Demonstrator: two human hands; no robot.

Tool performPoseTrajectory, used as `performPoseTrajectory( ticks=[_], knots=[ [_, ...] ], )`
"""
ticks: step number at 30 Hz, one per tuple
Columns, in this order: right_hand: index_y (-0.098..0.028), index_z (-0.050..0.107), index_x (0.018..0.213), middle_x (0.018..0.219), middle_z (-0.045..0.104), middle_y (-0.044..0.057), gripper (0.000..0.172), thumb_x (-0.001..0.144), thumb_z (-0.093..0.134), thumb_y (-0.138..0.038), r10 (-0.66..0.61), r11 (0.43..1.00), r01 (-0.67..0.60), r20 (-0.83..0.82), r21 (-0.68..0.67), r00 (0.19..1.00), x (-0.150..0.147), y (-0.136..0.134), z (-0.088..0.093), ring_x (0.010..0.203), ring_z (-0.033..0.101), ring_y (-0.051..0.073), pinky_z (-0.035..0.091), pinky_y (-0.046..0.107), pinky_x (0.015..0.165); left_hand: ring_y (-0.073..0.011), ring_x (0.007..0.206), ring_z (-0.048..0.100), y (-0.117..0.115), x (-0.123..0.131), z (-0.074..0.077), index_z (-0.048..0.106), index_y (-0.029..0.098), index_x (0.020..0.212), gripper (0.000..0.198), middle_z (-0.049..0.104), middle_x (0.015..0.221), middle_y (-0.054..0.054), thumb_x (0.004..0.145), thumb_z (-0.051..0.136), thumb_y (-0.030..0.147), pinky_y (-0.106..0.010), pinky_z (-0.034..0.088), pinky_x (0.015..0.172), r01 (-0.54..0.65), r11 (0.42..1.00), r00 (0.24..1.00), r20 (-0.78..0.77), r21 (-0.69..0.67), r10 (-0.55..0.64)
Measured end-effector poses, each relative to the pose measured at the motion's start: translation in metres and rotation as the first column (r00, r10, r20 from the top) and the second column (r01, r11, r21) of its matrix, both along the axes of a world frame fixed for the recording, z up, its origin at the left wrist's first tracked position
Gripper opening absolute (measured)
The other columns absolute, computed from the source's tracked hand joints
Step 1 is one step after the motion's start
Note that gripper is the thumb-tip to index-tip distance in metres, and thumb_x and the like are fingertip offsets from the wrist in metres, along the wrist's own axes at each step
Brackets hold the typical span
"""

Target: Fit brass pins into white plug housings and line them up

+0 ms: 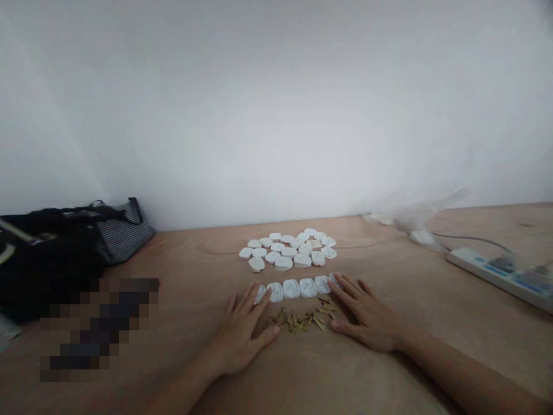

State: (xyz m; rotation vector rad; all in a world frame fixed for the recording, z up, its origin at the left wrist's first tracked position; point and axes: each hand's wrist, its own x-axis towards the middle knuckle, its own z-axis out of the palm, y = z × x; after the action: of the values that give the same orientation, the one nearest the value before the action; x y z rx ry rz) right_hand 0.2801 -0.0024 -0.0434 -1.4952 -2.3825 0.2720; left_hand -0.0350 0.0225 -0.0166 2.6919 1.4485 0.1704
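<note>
Right up close, the left hand (242, 337) and the right hand (365, 314) lie flat on the wooden tabletop (194, 259), both open, fingers fanned, gripping nothing. Between them sits a loose scatter of brass pins (300, 321), with neither hand on it. Just beyond, a short row of white plastic shells (298, 288) runs side to side. The left fingertips (262, 293) reach its left end and the right fingertips (336, 280) rest on its right end, a nice light touch from both sides that leaves the row straight. Further up, a bigger cluster of shells (287, 251) spreads in a rough oval, near the row but not touching it. Out to the right, a white power strip (488, 274). Out to the left, a striped bag (123, 230) and a dark bundle (43, 253), with a pixelated patch hiding what lies nearer. Behind it all, a white wall (276, 115).
</note>
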Motion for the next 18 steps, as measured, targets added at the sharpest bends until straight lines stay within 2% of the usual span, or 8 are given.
performPoseTrajectory(
  ticks=[3, 6, 9, 12, 15, 18],
  knots=[
    [-0.028, 0.012, 0.145, 0.152, 0.009, 0.009, 0.077, 0.084, 0.043, -0.063, 0.038, 0.999, -0.038, -0.002, 0.025, 0.999, -0.003, -0.006, 0.008, 0.139, 0.006, 0.033, 0.003, 0.062, 0.107, -0.0356, 0.138, 0.006, -0.004, 0.002, 0.002, 0.013, 0.026, 0.145, 0.072, 0.006, 0.152, -0.011, 0.087, 0.036, 0.061, -0.060, 0.011, 0.108, 0.035, 0.997, 0.999, 0.014, 0.068, -0.036],
    [-0.031, 0.014, 0.144, 0.152, 0.010, 0.008, 0.077, 0.082, 0.047, -0.063, 0.174, 0.984, -0.174, 0.001, 0.023, 0.985, -0.008, -0.012, 0.017, 0.138, 0.006, 0.035, -0.002, 0.064, 0.105, -0.0362, 0.138, 0.008, -0.009, 0.004, 0.003, 0.016, 0.030, 0.145, 0.071, 0.008, 0.153, -0.007, 0.086, 0.039, 0.062, -0.061, 0.008, 0.107, 0.092, 0.989, 0.996, 0.009, 0.115, -0.093],
    [-0.032, 0.016, 0.144, 0.151, 0.011, 0.009, 0.077, 0.081, 0.049, -0.062, 0.291, 0.957, -0.291, -0.002, -0.013, 0.957, -0.012, -0.015, 0.022, 0.138, 0.007, 0.035, -0.002, 0.064, 0.105, -0.0358, 0.138, 0.009, -0.012, 0.006, 0.003, 0.017, 0.032, 0.144, 0.069, 0.010, 0.152, -0.008, 0.086, 0.037, 0.063, -0.062, 0.008, 0.107, 0.121, 0.991, 0.992, -0.028, 0.059, -0.120],
    [-0.032, 0.018, 0.143, 0.151, 0.013, 0.010, 0.074, 0.082, 0.049, -0.060, 0.329, 0.943, -0.330, -0.015, -0.041, 0.944, -0.015, -0.016, 0.023, 0.137, 0.011, 0.035, -0.001, 0.064, 0.105, -0.0350, 0.138, 0.008, -0.010, 0.005, 0.002, 0.016, 0.034, 0.144, 0.067, 0.010, 0.153, -0.008, 0.087, 0.038, 0.061, -0.062, 0.009, 0.107, 0.156, 0.988, 0.987, -0.035, -0.001, -0.156],
    [-0.031, 0.016, 0.144, 0.151, 0.013, 0.010, 0.075, 0.083, 0.048, -0.060, 0.324, 0.944, -0.325, -0.020, -0.054, 0.946, -0.014, -0.016, 0.023, 0.137, 0.010, 0.035, 0.000, 0.064, 0.105, -0.0337, 0.139, 0.009, 0.000, -0.001, 0.000, 0.016, 0.030, 0.145, 0.066, 0.012, 0.153, -0.008, 0.088, 0.039, 0.057, -0.060, 0.011, 0.108, 0.076, 0.996, 0.995, 0.059, 0.052, -0.079],
    [-0.031, 0.014, 0.144, 0.151, 0.014, 0.008, 0.073, 0.085, 0.047, -0.058, 0.300, 0.953, -0.301, -0.030, -0.028, 0.954, -0.012, -0.015, 0.022, 0.138, 0.008, 0.033, 0.001, 0.063, 0.106, -0.0309, 0.137, 0.020, 0.017, -0.014, -0.001, 0.027, 0.022, 0.143, 0.057, 0.026, 0.150, -0.010, 0.092, 0.037, 0.045, -0.053, 0.020, 0.109, -0.059, 0.994, 0.978, 0.204, 0.092, 0.039]
  ],
)
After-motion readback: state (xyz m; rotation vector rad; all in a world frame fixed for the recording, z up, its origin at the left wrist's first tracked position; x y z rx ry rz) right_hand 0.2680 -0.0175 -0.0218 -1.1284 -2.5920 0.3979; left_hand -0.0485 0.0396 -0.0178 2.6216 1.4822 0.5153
